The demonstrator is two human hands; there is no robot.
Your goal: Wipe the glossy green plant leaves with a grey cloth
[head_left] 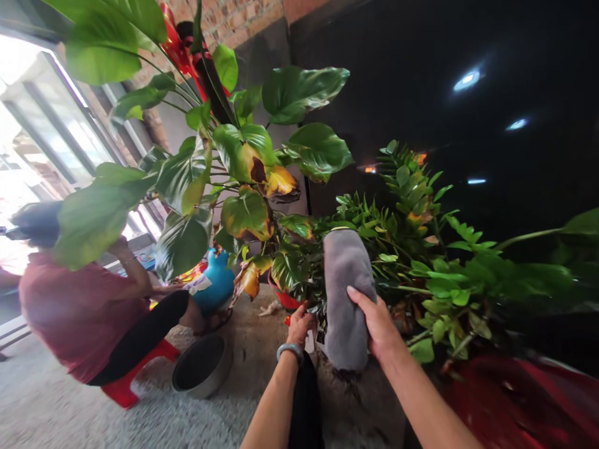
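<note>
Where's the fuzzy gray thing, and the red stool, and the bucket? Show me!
Fuzzy gray thing (345,312): head view, on the middle of its front, beside the right thumb.
Red stool (122,390): head view, on the part showing below the seated person.
Bucket (216,383): head view, on its wall.

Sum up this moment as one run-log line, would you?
right hand: holds grey fuzzy bundle | left hand: near red pot, hold unclear | beyond: leafy plants
</note>
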